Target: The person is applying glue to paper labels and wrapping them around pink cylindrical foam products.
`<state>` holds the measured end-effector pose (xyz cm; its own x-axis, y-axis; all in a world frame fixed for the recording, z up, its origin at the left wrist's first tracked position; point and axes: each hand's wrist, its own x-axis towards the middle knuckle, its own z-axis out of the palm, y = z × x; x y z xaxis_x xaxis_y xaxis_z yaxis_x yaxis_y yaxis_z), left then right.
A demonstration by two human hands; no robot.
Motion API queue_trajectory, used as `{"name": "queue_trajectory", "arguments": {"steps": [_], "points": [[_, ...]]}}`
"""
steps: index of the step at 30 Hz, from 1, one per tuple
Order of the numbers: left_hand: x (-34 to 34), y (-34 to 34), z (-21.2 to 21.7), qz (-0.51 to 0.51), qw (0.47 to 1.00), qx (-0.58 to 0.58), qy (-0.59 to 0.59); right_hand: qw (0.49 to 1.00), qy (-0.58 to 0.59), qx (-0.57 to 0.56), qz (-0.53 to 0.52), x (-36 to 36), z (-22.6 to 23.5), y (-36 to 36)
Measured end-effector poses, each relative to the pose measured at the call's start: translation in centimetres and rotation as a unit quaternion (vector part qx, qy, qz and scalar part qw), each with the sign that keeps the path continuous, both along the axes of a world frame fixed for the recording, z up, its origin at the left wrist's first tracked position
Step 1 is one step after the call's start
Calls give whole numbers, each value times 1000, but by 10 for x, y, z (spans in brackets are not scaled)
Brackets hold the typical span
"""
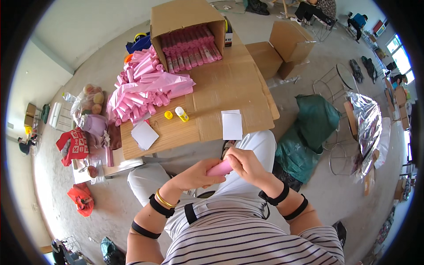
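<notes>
Above my lap, a pink plastic roll (219,168) is held between both hands. My left hand (197,175) wraps its left part. My right hand (245,165) closes over its other end. On the table ahead lie a stack of white paper slips (232,125) and another stack of white slips (145,134) farther left. Between them stands a glue stick (181,114) with a yellow base, its yellow cap (168,115) beside it. A large heap of pink rolls (141,90) covers the table's left side.
An open cardboard box (187,13) packed with labelled pink rolls rests at the table's (238,88) far end. Another open carton (289,42) stands beyond its right edge. Green sacks (309,132) sit on the floor at right. Bags and a red cloth (73,145) are left of the table.
</notes>
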<state>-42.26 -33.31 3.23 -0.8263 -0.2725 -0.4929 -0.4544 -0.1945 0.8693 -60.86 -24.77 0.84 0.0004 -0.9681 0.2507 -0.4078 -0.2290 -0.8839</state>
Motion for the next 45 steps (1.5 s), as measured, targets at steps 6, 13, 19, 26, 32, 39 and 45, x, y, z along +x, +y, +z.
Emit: {"name": "queue_trajectory", "arguments": {"steps": [6,13,19,26,32,39,45], "points": [[-4,16,-40,-13,913,-407,-9,983,37,158,-82,-6,-25,5],[-7,-22,-39,-133,973,187,-34,995,27,37,86,-21,-15,25],[-22,-37,-62,-211,945,249,-39,994,57,39,85,-33,-24,33],[-38,-46,-127,-40,997,33,-51,983,-4,127,-135,-101,-65,51],[-77,-22,-166,361,908,211,-20,943,-207,136,-224,-123,-80,41],[-118,-35,-152,393,902,162,-78,915,-300,148,-225,-107,-88,30],[-122,-29,-128,466,879,80,64,916,-312,136,-210,-102,-62,20]]}}
